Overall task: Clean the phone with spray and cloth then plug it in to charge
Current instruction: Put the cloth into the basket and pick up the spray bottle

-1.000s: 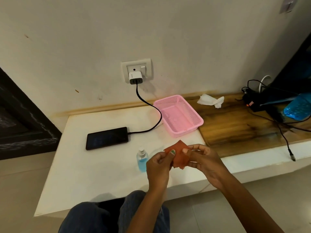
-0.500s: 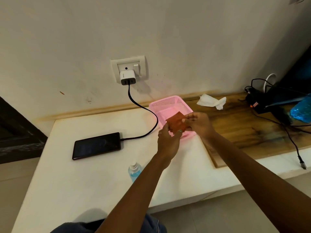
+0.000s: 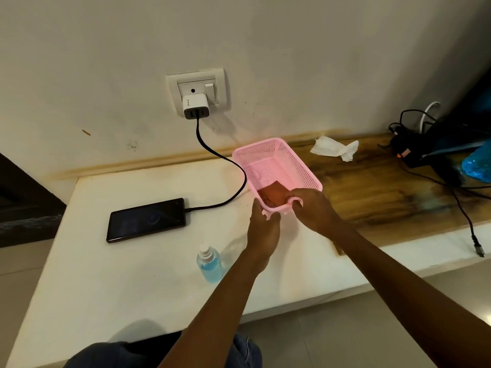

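The black phone lies flat on the white ledge, its cable running up to the white charger in the wall socket. A small spray bottle of blue liquid stands near the ledge's front. The orange cloth lies folded in the near end of the pink basket. My right hand reaches over the basket's near rim with curled fingers on the cloth. My left hand holds the basket's near left corner between thumb and fingers.
A crumpled white tissue lies on the wooden top right of the basket. Black cables and a dark device crowd the far right, with one cable end hanging over the front edge. My knee shows below.
Both hands carried the cloth from in front of me forward and down into the basket. My left hand let go of the cloth and took the basket's rim.
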